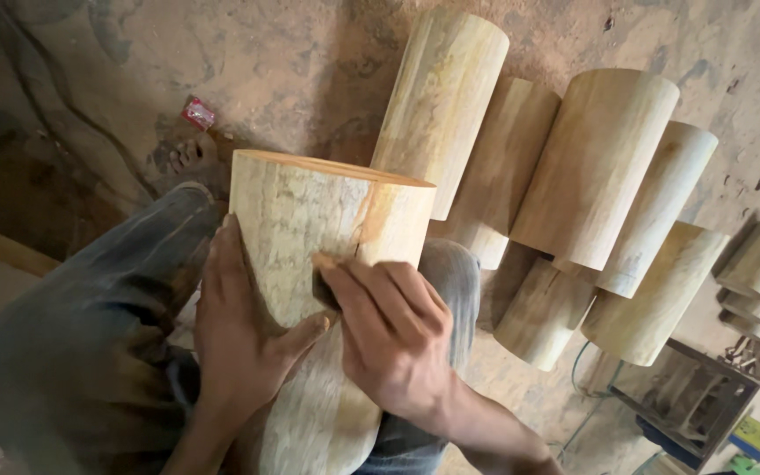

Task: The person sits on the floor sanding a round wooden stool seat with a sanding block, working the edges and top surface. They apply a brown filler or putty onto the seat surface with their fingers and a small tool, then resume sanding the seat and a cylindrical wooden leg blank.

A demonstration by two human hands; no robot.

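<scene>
Pale, smooth-turned wooden cylinder (310,290) with streaky grey-brown grain, lying lengthwise across the lap between two knees in dusty grey trousers (107,317), far flat end tipped up and away. Left hand (244,339) laid flat against the cylinder's left flank, fingers together and stretched along the curve, thumb spread out across the front to steady it. Right hand (393,339) curled over the right side, fingers pressed together and pinching a small dark piece, seemingly abrasive paper (325,286), hard against the wood just below the upper rim; only an edge of the piece visible under the fingertips. A warmer orange patch on the wood beside those fingers.

Further out, a row of similar pale wooden cylinders (591,167) leaning side by side on the dusty earthen floor (292,62), some tall, some short. Small red wrapper (198,113) on the floor near a bare foot (191,158). At lower right, a metal frame (697,396) with smaller turned pieces above it.
</scene>
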